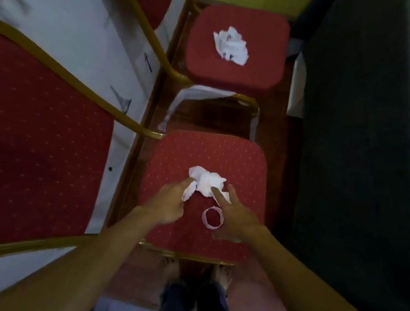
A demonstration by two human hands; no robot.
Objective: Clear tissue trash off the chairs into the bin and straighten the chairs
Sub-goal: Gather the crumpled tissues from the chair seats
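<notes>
Step in hand: gathering the crumpled tissue (205, 185), which is lying on the near chair seat (248, 162). Left hand (166, 200) and right hand (236, 215) are flanking it, fingers (215, 193) apart, touching, not gripping. Next move is probably calling for closing both hands around it.

From where I stand, the near red padded seat (212, 154) is open from above, and its far edge and far corners are bare. At its middle, a crumpled white tissue (206, 182) lies between the left hand (166, 203) and the right hand (234, 214). A small pale paper ring (212, 218) lies just beside the right hand. A tall red, gold-framed chair back (25, 138) closes the left side, and a dark grey surface (361, 154) hems in the right. Beyond the seat, a gold frame bar draped in white cloth (181, 97) crosses the gap.
</notes>
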